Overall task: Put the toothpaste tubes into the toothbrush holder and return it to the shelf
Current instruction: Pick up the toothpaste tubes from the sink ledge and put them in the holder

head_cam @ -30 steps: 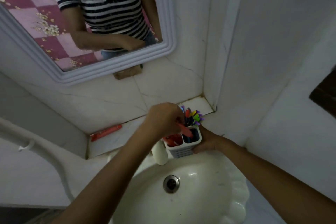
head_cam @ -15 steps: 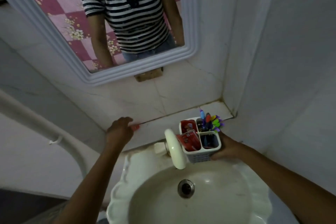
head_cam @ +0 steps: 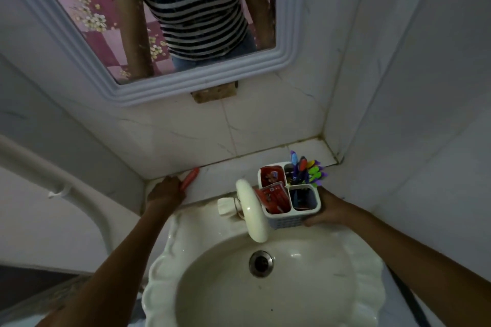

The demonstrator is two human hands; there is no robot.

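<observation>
Currently: left hand point(head_cam: 166, 191) on shelf point(head_cam: 225, 172) at far left, fingers closed over near end of red toothpaste tube point(head_cam: 189, 178); tube flat on shelf, far end projecting right of hand. Right hand point(head_cam: 328, 210) clamped on right wall of toothbrush holder point(head_cam: 289, 194), held over far rim of sink point(head_cam: 170, 260), just right of faucet point(head_cam: 251, 210). Two red tubes point(head_cam: 273, 188) upright in left compartments; toothbrushes point(head_cam: 308, 170) in far right compartment. Versus half a second ago: same tube at left fingertips, now with more length exposed; holder unmoved beside faucet. One second ago: left hand at holder, tube untouched on shelf.
</observation>
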